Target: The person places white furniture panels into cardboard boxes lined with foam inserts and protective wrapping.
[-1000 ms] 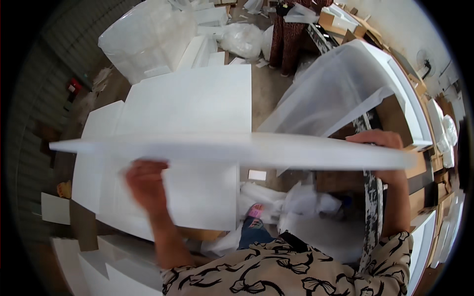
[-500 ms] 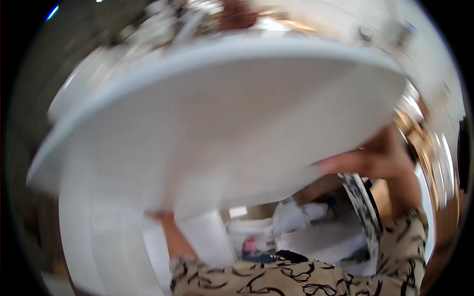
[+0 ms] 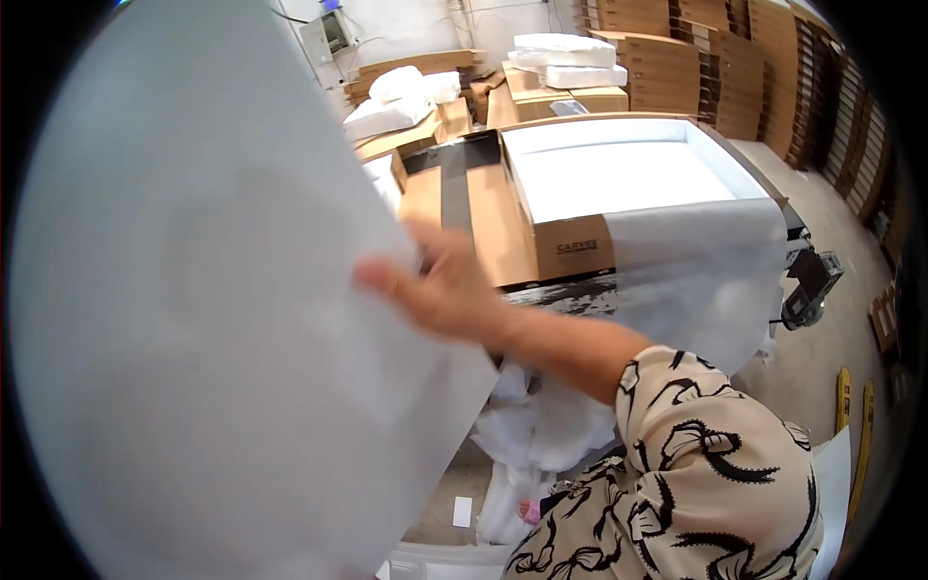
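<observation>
A large white panel (image 3: 213, 290) stands tilted up close in front of me and fills the left half of the view. My right hand (image 3: 449, 290) grips its right edge, thumb on the near face and the other fingers mostly behind. My left hand does not show. Beyond the panel, an open cardboard box (image 3: 575, 246) rests on a work table. White foam walls (image 3: 720, 159) line the box, around a flat white surface. A thin whitish wrapping sheet (image 3: 696, 261) drapes over its front right side and hangs down.
Cardboard boxes (image 3: 536, 92) with white foam packs (image 3: 570, 58) on top stand behind the table. Tall stacks of flat cardboard (image 3: 662, 72) line the back right. A black device (image 3: 812, 285) sits at the table's right end. Yellow bars (image 3: 851, 416) lie on the floor at right.
The panel has swung from lying broad across the view to standing at my left. My right hand has moved left with it, and my left hand has gone out of sight. The lined box has come into view.
</observation>
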Motion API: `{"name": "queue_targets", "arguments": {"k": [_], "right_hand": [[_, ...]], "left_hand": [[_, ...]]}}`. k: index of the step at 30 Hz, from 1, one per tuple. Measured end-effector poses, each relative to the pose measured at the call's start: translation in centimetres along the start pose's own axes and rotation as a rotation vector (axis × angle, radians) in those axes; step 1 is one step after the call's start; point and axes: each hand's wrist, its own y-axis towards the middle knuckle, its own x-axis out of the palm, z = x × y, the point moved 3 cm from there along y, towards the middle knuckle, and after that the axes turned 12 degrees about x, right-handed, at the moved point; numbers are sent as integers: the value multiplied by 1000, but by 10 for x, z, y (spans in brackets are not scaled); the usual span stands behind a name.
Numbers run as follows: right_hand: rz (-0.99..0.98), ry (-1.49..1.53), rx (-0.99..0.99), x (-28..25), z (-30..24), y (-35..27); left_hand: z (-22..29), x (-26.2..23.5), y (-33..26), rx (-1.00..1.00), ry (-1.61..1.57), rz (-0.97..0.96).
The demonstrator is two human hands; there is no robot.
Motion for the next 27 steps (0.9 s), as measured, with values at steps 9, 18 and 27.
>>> {"name": "queue_targets", "arguments": {"k": [9, 18, 27], "right_hand": [[239, -173, 436, -347, 7, 100], [461, -619, 1004, -669, 80, 58], [741, -867, 1200, -852, 90, -34]], "left_hand": [[-21, 127, -220, -24, -204, -279], [-114, 222, -362, -418, -83, -649], [-198, 300, -438, -841, -65, -905]]}}
